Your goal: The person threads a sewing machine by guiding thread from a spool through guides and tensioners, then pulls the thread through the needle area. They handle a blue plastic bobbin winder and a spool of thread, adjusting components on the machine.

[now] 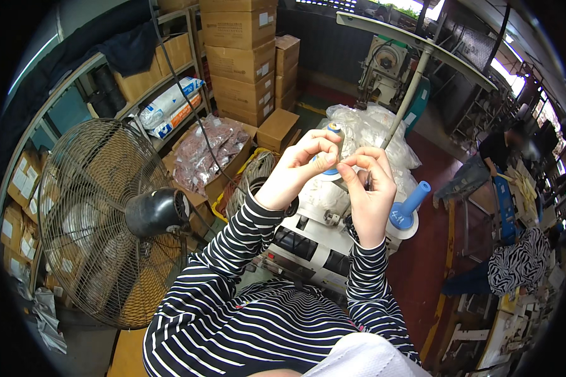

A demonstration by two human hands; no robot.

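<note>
— What are the hands doing?
— The left hand [299, 164] and right hand [369, 188] meet, fingertips pinched narrow above the white sewing machine [324, 242]. Whether thread runs between them, I cannot tell.
— And the spool?
— The blue plastic thread cone with a pale tip [334, 151] stands upright just behind the left fingers; an empty blue cone [412, 207] stands right.
— Packages?
— Brown cardboard boxes with white rectangular labels [242, 56] stacked behind; clear bags of reddish pieces [207, 154] beside the metal floor fan [100, 220].
</note>
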